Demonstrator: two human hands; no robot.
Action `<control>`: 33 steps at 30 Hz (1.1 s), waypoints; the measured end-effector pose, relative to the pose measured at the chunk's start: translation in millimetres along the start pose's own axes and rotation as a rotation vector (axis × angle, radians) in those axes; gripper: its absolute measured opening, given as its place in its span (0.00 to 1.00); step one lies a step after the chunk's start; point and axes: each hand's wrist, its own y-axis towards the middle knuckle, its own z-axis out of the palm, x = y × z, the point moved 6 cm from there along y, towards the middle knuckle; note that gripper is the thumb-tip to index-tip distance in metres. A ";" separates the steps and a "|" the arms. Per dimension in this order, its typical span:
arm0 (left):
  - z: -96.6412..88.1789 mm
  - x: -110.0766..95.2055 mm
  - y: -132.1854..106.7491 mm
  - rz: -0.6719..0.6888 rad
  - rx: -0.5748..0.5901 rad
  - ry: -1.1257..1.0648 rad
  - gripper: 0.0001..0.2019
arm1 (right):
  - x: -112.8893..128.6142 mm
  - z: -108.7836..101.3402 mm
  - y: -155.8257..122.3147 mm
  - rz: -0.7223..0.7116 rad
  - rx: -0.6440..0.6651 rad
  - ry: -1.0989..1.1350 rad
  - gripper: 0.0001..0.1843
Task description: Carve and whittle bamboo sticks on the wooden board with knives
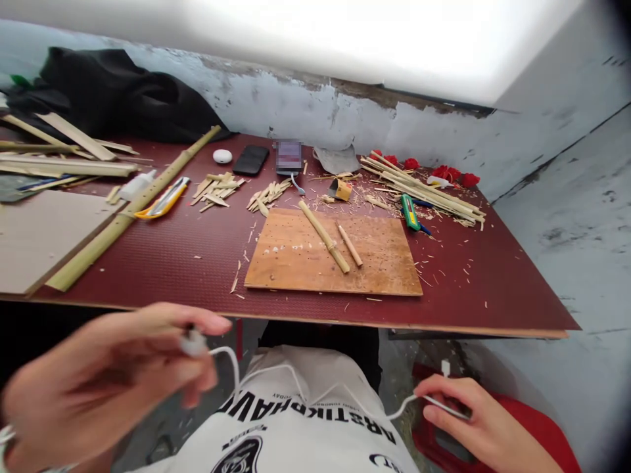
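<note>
A thin white charging cable (404, 405) runs across my lap, over the white shirt, from one hand to the other. My left hand (118, 381), slightly blurred, pinches one end by its pale plug (194, 343), near the table's front edge. At lower right, my right hand (486, 420) is closed around the cable's other part, with a small white connector (445, 368) sticking up above the fingers. Both hands are below the tabletop's front edge, apart from the things on the table.
On the dark red table (497, 289) lies a wooden board (286, 263) with a bamboo stick (323, 235) and a thinner rod (350, 244). Around it are a green cutter (409, 211), yellow cutter (164, 199), long bamboo pole (101, 251), black phone (251, 160) and several split sticks (428, 187).
</note>
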 end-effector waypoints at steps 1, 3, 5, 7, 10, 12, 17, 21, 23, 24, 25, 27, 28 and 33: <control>-1.9 -0.2 8.0 -0.007 -0.104 -0.121 0.31 | 27.9 -5.8 2.3 -0.102 -0.028 -0.039 0.11; 15.2 -10.1 29.0 0.085 0.016 -0.211 0.24 | 83.8 -11.3 12.1 -0.315 -0.065 -0.053 0.09; 33.2 -23.9 48.4 0.219 0.114 -0.155 0.23 | 132.1 -12.4 29.5 -0.445 -0.140 -0.047 0.12; 47.1 -32.6 63.1 0.296 0.130 -0.131 0.20 | 171.6 -4.7 51.4 -0.537 -0.160 -0.046 0.21; 60.2 -38.7 74.3 0.397 0.104 -0.052 0.16 | 207.3 10.5 81.2 -0.672 -0.153 0.056 0.13; 62.2 -39.2 77.9 0.474 0.094 0.001 0.17 | 210.4 15.1 97.7 -0.673 -0.173 0.171 0.12; 32.3 -5.3 116.1 0.468 0.004 0.086 0.24 | 187.2 12.4 122.7 -0.523 -0.194 0.376 0.12; -22.6 89.3 198.1 -0.010 -0.299 0.135 0.32 | 185.9 16.0 131.0 -0.511 -0.080 0.360 0.16; -40.0 140.0 241.9 -0.253 -0.379 0.272 0.46 | 190.7 20.9 134.3 -0.524 -0.030 0.326 0.18; -43.7 162.1 262.9 -0.355 -0.375 0.360 0.52 | 193.0 23.3 136.0 -0.526 -0.013 0.315 0.18; -42.7 182.5 282.7 -0.449 -0.321 0.429 0.56 | 195.3 25.4 137.6 -0.528 0.000 0.308 0.18; -36.5 220.1 311.6 -0.688 -0.211 0.516 0.63 | 198.9 28.4 139.7 -0.531 0.023 0.296 0.18; -31.8 234.5 322.1 -0.777 -0.156 0.545 0.66 | 200.2 29.1 140.2 -0.535 0.033 0.289 0.17; -17.7 271.5 352.3 -0.846 -0.100 0.587 0.68 | 200.0 26.6 141.0 -0.538 0.063 0.273 0.16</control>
